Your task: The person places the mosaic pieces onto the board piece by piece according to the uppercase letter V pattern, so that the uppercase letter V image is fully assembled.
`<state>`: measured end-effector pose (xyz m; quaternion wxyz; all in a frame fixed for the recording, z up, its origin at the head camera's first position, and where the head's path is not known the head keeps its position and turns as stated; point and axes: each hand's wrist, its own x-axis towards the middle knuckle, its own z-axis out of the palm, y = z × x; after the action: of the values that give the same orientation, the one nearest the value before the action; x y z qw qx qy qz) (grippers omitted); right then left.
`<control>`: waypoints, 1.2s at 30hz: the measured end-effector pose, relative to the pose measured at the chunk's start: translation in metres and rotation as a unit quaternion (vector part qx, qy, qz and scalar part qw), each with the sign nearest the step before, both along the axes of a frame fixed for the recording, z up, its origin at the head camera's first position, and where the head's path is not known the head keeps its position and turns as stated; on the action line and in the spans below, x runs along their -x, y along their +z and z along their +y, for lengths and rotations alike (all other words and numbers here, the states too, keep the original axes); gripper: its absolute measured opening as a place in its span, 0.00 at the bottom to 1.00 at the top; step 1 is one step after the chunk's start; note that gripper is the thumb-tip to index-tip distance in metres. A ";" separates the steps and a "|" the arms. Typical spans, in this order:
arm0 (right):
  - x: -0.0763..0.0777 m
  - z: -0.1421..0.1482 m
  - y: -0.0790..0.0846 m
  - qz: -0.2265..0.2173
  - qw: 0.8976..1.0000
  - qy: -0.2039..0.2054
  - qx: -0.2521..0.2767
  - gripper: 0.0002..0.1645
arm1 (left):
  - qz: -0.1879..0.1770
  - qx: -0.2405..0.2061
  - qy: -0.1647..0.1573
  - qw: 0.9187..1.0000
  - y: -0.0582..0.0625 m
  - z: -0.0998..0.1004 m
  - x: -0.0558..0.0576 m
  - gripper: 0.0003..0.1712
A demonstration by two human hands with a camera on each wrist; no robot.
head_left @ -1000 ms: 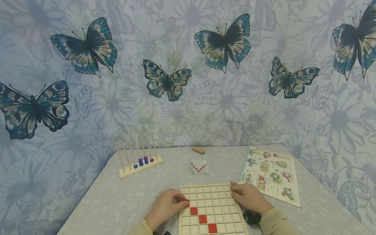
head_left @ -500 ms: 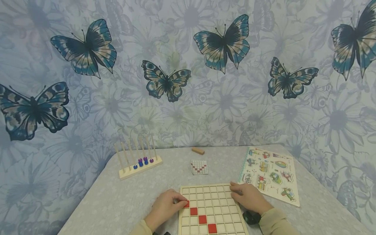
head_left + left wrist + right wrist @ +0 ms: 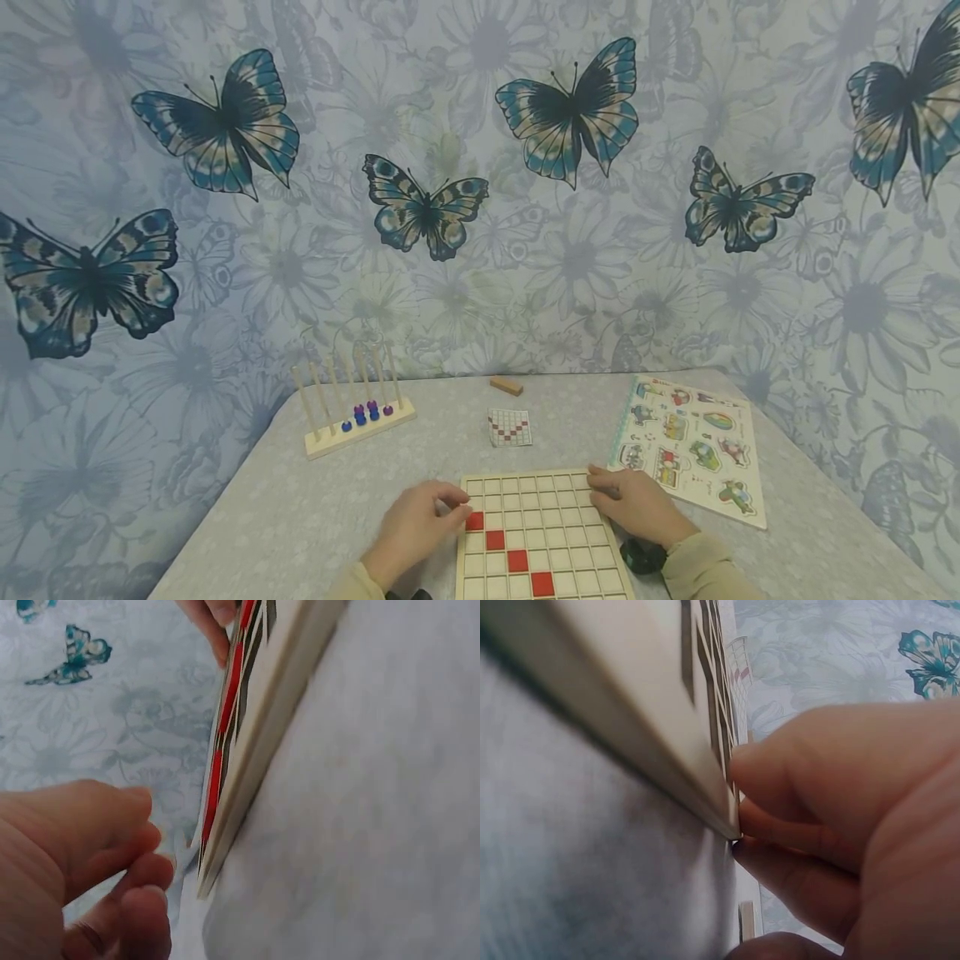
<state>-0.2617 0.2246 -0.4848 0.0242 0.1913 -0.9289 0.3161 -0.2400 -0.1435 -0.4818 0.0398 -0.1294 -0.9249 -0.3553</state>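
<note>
A wooden grid board lies in front of me, with several red square tiles stepping diagonally down to the right. The leftmost tile sits in a cell of the first column. Beside it, my left hand hovers at the board's left edge, thumb and index finger slightly parted and holding nothing. In the left wrist view its fingertips are bent and apart from the board's side. My right hand grips the board's far right corner, its thumb on the top rim and fingers against the outer side.
Beyond the board lies a small pattern card and a wooden block. A peg stand with blue and purple beads stands back left. A picture puzzle board lies at right, near my right hand. Butterfly-patterned fabric forms the back wall.
My left hand has let go of the leftmost red tile and drawn back slightly left, leaving the tile in its cell. The right hand has stayed at the board's corner.
</note>
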 end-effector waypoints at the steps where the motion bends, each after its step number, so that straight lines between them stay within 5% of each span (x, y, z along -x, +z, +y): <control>1: 0.000 0.000 0.000 0.001 1.000 0.000 0.000 0.22 | -0.001 0.000 0.002 1.000 0.001 -0.002 0.000 0.11; 11: 0.001 0.000 -0.001 -0.002 1.000 -0.002 -0.003 0.23 | 0.007 0.074 0.035 0.997 0.017 -0.033 0.005 0.11; 23: -0.001 0.000 0.002 0.000 1.000 0.005 0.001 0.22 | -0.078 0.113 0.089 0.987 0.034 -0.063 0.005 0.11; 36: -0.001 0.000 0.000 0.001 1.000 0.001 0.004 0.22 | -0.111 0.106 0.085 0.985 0.023 -0.066 0.011 0.16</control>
<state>-0.2609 0.2249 -0.4844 0.0256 0.1929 -0.9274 0.3193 -0.2507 -0.2092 -0.4592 -0.0469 -0.0140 -0.9637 -0.2623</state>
